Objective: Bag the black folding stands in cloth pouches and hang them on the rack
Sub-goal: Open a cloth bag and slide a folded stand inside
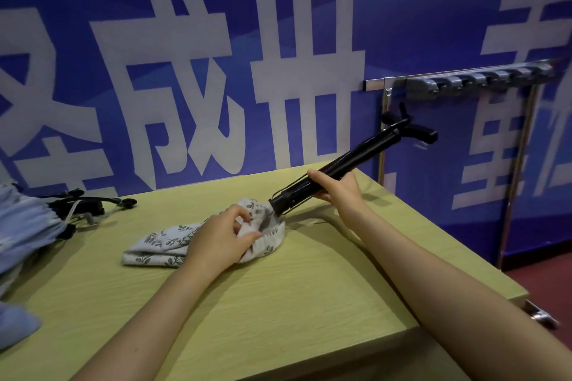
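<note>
Now left hand (pixel 221 237) pinches pouch (pixel 161 246) mouth; right (pixel 339 189) grips stand (pixel 346 164), seemingly entering.

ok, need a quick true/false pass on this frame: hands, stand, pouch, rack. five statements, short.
1. The right hand grips the black folding stand. True.
2. The stand is fully inside the leaf-print pouch. False: only its lower tip is at the pouch mouth.
3. The left hand holds the pouch mouth open. True.
4. A bagged stand hangs on the rack. False: no pouch is seen on its hooks.
5. The pouch lies on the floor. False: it lies on the table.
</note>
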{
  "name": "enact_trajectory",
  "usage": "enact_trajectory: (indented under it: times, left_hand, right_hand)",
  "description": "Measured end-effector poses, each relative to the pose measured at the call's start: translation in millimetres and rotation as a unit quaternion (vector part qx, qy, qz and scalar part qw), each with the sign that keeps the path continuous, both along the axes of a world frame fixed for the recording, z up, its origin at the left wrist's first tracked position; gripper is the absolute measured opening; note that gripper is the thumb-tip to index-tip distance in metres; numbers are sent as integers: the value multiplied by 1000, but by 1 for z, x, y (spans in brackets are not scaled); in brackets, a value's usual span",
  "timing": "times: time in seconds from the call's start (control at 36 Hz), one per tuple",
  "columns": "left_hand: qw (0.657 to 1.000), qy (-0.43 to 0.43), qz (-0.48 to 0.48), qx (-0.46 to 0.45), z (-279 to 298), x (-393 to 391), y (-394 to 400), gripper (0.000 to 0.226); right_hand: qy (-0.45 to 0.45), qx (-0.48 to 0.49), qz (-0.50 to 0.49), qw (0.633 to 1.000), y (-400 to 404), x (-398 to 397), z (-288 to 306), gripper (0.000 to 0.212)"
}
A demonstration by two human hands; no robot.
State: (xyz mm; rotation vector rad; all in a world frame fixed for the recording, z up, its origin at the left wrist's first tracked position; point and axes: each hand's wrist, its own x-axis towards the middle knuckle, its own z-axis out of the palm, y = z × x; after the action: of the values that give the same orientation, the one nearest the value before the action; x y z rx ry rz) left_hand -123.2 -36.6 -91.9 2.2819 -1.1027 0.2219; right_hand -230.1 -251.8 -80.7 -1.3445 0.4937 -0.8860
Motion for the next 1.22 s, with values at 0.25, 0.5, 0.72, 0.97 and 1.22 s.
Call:
enact_trajectory:
  times: [0.25,0.5,0.72,0.97,1.22]
  left_hand:
    - [947,114,61,-293,10,7,9,29]
    - [974,176,85,-112,12,4,7,23]
    - [865,379,-21,-327,20,-16,0,23]
    - [769,457,-78,-439,35,-17,8,50]
    - [883,265,-37,-386,30,-19,8,44]
  right_hand:
    - [87,-122,12,989,15,4,-1,61]
    - [42,-107,21,993,30,5,6,61]
    - [27,-143,10,989,47,9,8,75]
    - [67,-262,58,961,65,2,13,87]
    - [17,-228,106,968,79,-1,17,73]
